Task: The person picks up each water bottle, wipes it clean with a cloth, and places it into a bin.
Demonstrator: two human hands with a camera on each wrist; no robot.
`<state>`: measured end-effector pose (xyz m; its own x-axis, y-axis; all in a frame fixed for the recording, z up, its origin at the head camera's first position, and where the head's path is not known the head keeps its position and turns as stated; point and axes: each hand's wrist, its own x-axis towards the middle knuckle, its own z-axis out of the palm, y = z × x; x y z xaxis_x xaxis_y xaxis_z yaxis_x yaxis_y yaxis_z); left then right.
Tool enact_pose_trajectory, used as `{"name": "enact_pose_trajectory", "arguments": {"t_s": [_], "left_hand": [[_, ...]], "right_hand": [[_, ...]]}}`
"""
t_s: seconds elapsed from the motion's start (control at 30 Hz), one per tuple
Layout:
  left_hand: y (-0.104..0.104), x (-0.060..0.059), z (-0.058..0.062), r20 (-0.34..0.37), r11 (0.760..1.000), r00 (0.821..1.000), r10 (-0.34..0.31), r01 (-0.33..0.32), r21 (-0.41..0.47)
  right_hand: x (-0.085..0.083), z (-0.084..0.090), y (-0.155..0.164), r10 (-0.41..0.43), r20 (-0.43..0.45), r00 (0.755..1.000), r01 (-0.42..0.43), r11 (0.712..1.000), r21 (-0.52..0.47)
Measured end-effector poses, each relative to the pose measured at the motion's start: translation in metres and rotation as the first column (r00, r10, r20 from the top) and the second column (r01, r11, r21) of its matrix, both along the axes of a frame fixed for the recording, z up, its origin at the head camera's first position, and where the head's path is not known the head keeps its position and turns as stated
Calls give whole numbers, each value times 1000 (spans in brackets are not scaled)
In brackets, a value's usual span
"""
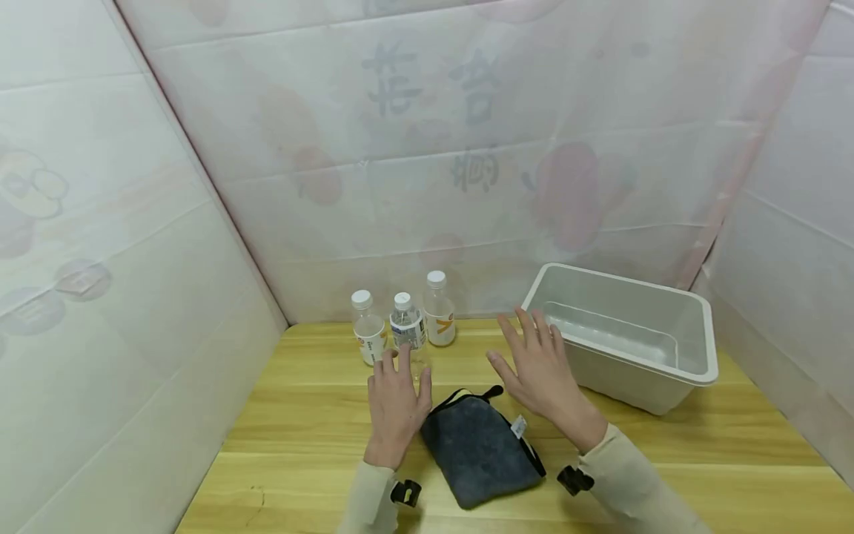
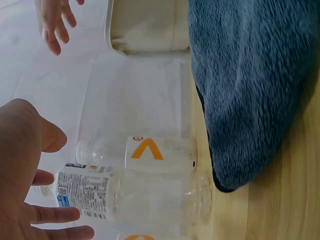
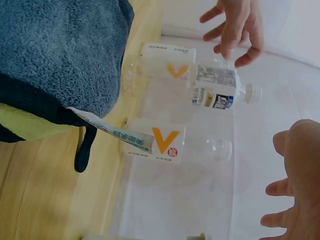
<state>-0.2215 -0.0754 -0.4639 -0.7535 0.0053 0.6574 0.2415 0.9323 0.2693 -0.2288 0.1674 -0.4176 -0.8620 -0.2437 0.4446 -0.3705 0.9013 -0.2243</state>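
Note:
My left hand (image 1: 395, 408) hovers with spread fingers in front of the middle clear bottle (image 1: 408, 330), holding nothing. Its fingertips overlap the lower part of that bottle in the head view. Two more white-capped bottles stand close by, a left bottle (image 1: 370, 341) and a right bottle (image 1: 440, 322) with an orange mark on its label. My right hand (image 1: 542, 378) is raised palm down, fingers apart, beside the near left corner of a grey plastic bin (image 1: 620, 357). Between the wrists lies a folded grey-blue plush cloth (image 1: 482, 452) with black edging, a loop and a white tag (image 3: 120, 134).
The bin stands at the right of the wooden table (image 1: 307, 445), near the back. White printed sheeting (image 1: 414, 185) encloses the table behind and on both sides. Black straps (image 1: 575, 480) with small devices sit at both wrists.

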Motion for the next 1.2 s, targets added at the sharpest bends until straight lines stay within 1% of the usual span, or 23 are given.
{"name": "enact_pose_trajectory", "arguments": {"t_s": [0.13,0.3,0.47,0.63,0.77,0.87,1.03,1.13,1.2], "left_hand": [[-5,-2,0,-3,1000,1000,0,0,-1],[-8,-3,0,12,1000,1000,-1,1,0],[-11,-4,-4,12,1000,1000,13,-13,-7],[-17,-6,-7,21,1000,1000,22,-22,-7],[-22,-6,-9,31,999,999,33,-32,-19],[-25,-5,-10,33,999,999,37,-36,-30],[-30,-4,-12,37,999,998,43,-42,-31],[-33,-3,-14,45,998,998,50,-48,-34],[-36,-2,-15,48,998,997,56,-54,-42]], "right_hand": [[1,1,-4,16,16,1000,-17,999,35],[3,-2,-8,44,0,999,-44,995,87],[5,-6,-12,69,0,998,-68,990,127],[8,-10,-16,96,25,995,-99,981,166],[14,-15,-22,139,77,987,-149,976,160],[19,-18,-26,169,131,977,-189,969,160],[27,-22,-33,181,237,955,-231,952,203],[33,-23,-36,188,266,946,-251,941,228],[37,-25,-38,196,264,944,-260,935,239]]}}
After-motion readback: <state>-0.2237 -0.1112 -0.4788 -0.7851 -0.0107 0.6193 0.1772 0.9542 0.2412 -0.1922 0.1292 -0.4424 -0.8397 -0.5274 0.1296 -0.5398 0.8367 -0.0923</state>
